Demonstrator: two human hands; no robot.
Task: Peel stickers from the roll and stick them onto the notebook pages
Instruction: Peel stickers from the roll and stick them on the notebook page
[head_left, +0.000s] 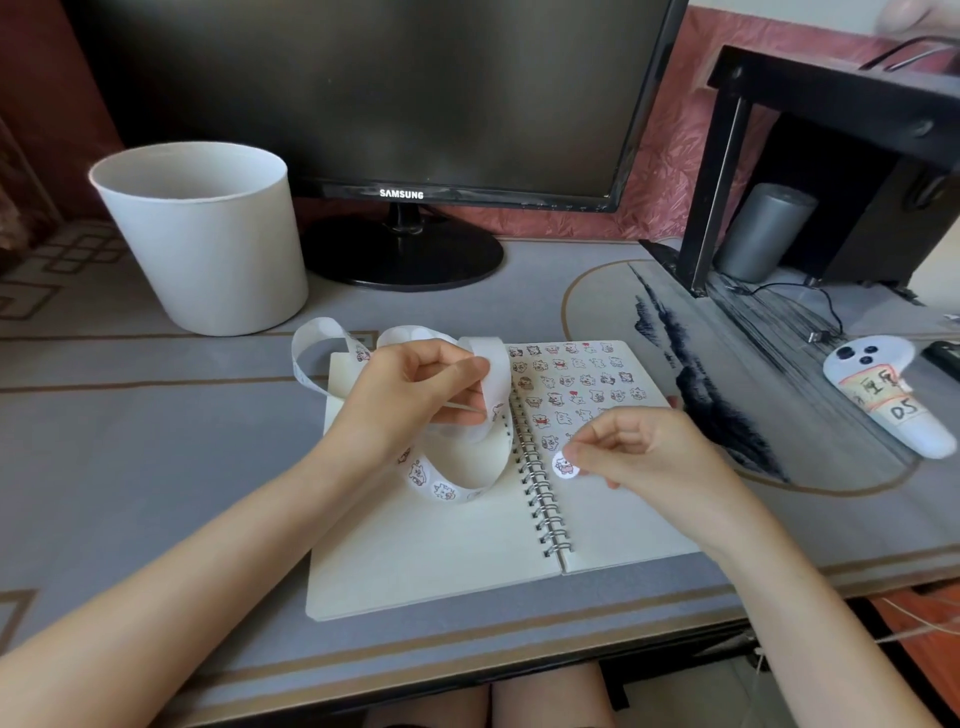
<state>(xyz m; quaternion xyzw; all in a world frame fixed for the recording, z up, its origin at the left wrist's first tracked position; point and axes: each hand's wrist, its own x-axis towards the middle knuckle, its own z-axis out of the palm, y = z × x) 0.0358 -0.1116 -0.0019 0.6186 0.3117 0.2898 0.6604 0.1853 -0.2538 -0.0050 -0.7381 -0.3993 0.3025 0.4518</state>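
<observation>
A spiral notebook (441, 561) lies open on the grey desk (156, 467), its 2 pages split by the wire binding (540, 493). The upper part of the right page (628, 525) is covered with rows of small cartoon stickers; the left page is bare. The left hand (415, 395) is raised over the left page, fingers curled around the sticker strip (441, 488), which loops down onto the paper and trails back past the notebook's top-left corner. The right hand (639, 452) hovers over the right page just beside the binding, thumb and forefinger pinching 1 round sticker (563, 465) by its edge, the other fingers tucked in. Behind the notebook on the left stands a white bin (208, 244), upright and open-topped; only its inner wall shows, so what it holds cannot be told. A dark monitor (389, 93) stands at the back. To the right, a grey cylinder (763, 231) sits under a black shelf (831, 88), and a white controller (883, 395) with a handwritten label lies on the desk.
</observation>
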